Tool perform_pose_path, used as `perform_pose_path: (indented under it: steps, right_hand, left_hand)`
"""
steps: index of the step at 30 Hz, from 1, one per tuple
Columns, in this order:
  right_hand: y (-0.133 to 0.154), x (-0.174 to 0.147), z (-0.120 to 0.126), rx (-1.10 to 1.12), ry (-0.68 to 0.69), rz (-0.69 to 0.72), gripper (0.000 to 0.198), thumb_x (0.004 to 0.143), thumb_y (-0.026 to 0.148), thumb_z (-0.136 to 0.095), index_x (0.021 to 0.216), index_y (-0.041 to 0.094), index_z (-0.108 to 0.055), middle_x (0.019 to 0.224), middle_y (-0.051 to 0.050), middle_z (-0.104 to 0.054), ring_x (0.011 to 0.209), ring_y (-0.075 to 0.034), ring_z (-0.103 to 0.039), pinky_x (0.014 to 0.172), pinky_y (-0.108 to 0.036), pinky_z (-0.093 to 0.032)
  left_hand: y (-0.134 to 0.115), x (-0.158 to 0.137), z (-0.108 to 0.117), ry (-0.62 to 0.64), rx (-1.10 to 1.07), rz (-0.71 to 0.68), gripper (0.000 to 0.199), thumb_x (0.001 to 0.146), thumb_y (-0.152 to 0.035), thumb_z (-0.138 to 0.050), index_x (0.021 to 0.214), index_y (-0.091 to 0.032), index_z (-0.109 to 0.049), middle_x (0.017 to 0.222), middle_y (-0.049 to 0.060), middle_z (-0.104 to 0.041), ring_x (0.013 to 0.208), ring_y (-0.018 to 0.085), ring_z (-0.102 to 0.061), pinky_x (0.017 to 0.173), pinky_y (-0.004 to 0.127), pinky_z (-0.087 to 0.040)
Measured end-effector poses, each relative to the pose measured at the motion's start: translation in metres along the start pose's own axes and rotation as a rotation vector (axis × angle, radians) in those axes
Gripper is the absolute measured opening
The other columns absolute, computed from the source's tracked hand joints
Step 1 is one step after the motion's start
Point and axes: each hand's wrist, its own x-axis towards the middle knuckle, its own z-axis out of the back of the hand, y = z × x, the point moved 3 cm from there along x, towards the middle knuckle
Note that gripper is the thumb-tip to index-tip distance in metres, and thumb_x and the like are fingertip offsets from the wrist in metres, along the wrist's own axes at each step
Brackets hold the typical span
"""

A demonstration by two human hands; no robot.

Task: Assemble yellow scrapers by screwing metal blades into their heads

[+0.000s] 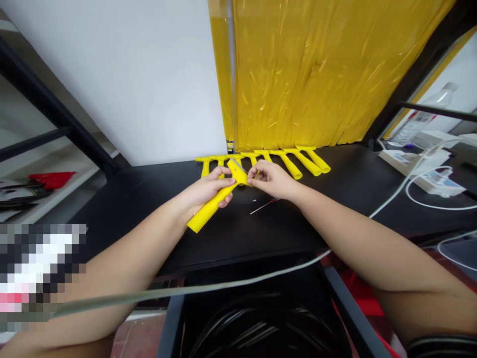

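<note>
My left hand (216, 186) is wrapped round the handle of a yellow T-shaped squeegee handle (210, 209), whose hollow end points toward me. Its wide head tilts up between my two hands. At the right end of that head, my right hand (272, 178) has thumb and fingers pinched together; whatever sits between the fingertips is too small to make out. On the black table (223, 243) below my right hand lies a thin screwdriver (262, 206), its grip partly hidden by the hand. Beside it is a tiny pale piece (254, 200).
Several more yellow squeegee handles (307, 161) lie in a row along the table's back edge, against a yellow-wrapped panel (305, 74) and a white board (137, 79). Power strips (428, 174) and a plastic bottle (425, 114) stand right. A white cable (242, 282) crosses in front.
</note>
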Motion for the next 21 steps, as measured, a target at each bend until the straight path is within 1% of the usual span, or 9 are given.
perform_pose_path:
  steps: [2,4,8,12,17,21]
  right_hand:
    - [0.006,-0.001,-0.001,-0.061,-0.009,0.062,0.006,0.088,0.023,-0.068,0.088,0.017,-0.068,0.097,-0.005,-0.057,0.074,-0.014,-0.057,0.074,-0.032,-0.051]
    - [0.010,-0.003,-0.001,-0.102,-0.012,0.087,0.005,0.092,0.021,-0.064,0.089,0.017,-0.067,0.099,-0.006,-0.057,0.075,-0.014,-0.058,0.073,-0.032,-0.052]
    - [0.018,-0.005,-0.001,-0.216,-0.012,0.144,0.004,0.095,0.018,-0.061,0.093,0.019,-0.065,0.103,-0.006,-0.059,0.075,-0.014,-0.058,0.075,-0.032,-0.052]
    - [0.023,-0.006,-0.001,-0.329,-0.025,0.207,0.005,0.096,0.017,-0.059,0.095,0.019,-0.064,0.104,-0.008,-0.061,0.081,-0.018,-0.059,0.079,-0.034,-0.051]
    - [0.023,-0.007,-0.004,-0.352,-0.094,0.152,0.006,0.097,0.020,-0.059,0.094,0.019,-0.064,0.104,-0.009,-0.062,0.081,-0.019,-0.059,0.079,-0.036,-0.051]
    - [0.023,-0.006,-0.009,-0.348,-0.159,0.113,0.007,0.097,0.020,-0.058,0.093,0.018,-0.063,0.102,-0.009,-0.061,0.077,-0.019,-0.059,0.080,-0.037,-0.050]
  left_hand:
    - [-0.001,0.000,0.000,-0.023,-0.005,0.003,0.035,0.089,-0.019,-0.071,0.103,-0.026,-0.041,0.059,-0.003,-0.057,0.042,0.014,-0.055,0.036,0.017,-0.038]
    - [-0.002,-0.001,-0.001,-0.039,-0.006,0.000,0.033,0.090,-0.017,-0.070,0.104,-0.026,-0.041,0.061,-0.003,-0.058,0.043,0.013,-0.056,0.036,0.017,-0.038]
    - [-0.004,0.000,-0.003,-0.044,-0.025,-0.019,0.036,0.086,-0.014,-0.073,0.102,-0.025,-0.042,0.065,-0.003,-0.058,0.043,0.012,-0.055,0.038,0.016,-0.036]
    - [-0.002,0.001,-0.002,-0.038,-0.048,-0.044,0.038,0.084,-0.014,-0.075,0.101,-0.025,-0.043,0.068,-0.003,-0.059,0.045,0.011,-0.056,0.039,0.015,-0.036]
    - [0.000,0.001,-0.001,-0.036,0.009,-0.128,0.039,0.086,-0.022,-0.077,0.105,-0.026,-0.043,0.061,-0.006,-0.056,0.043,0.013,-0.056,0.039,0.017,-0.038]
    - [0.000,-0.001,-0.005,-0.015,0.031,-0.219,0.043,0.085,-0.024,-0.079,0.105,-0.026,-0.041,0.069,-0.006,-0.061,0.044,0.011,-0.057,0.039,0.017,-0.039]
